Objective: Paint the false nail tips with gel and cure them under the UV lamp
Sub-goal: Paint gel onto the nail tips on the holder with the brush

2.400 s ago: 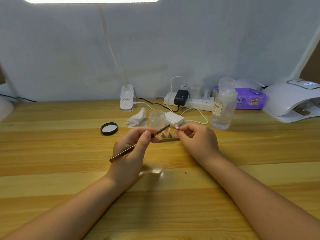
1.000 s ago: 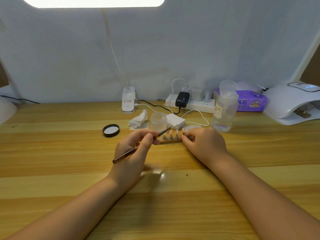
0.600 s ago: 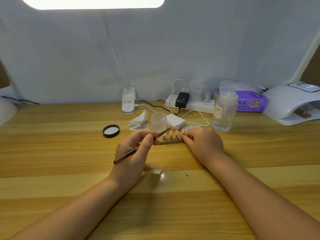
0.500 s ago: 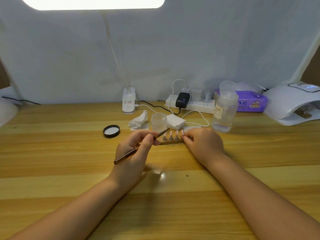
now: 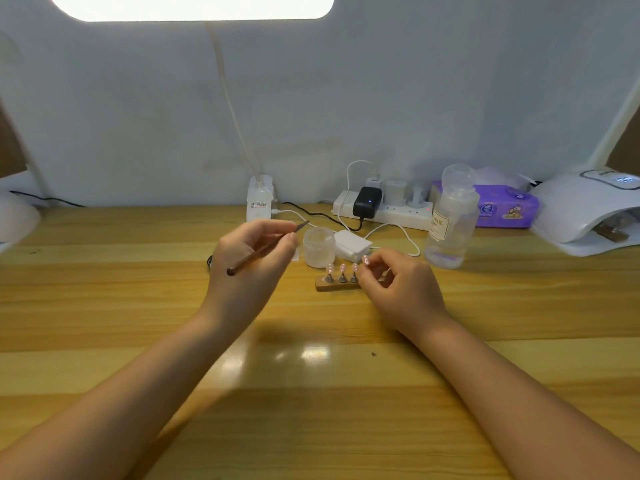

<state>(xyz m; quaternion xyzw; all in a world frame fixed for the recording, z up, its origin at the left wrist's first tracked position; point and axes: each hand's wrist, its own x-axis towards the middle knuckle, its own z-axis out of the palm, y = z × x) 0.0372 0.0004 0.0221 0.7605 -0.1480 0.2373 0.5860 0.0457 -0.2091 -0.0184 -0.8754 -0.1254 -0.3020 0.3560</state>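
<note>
While L hand [image 5: 249,268] grips brush [image 5: 266,249]

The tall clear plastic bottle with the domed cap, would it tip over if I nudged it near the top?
Probably: the tall clear plastic bottle is narrow for its height and looks nearly empty, so likely light. Its smooth wall may also slide on the wooden table.

- The far end of the wooden nail stand [image 5: 334,285] is hidden behind the right hand [image 5: 398,285].
- A black lid [image 5: 210,262] is almost wholly covered by the left hand [image 5: 251,268].
- The UV lamp [image 5: 585,213] is cut off by the right edge.
- The brush [image 5: 266,248] tip is blurred.
- The print on the clear bottle [image 5: 450,220] label cannot be fully read.
</note>
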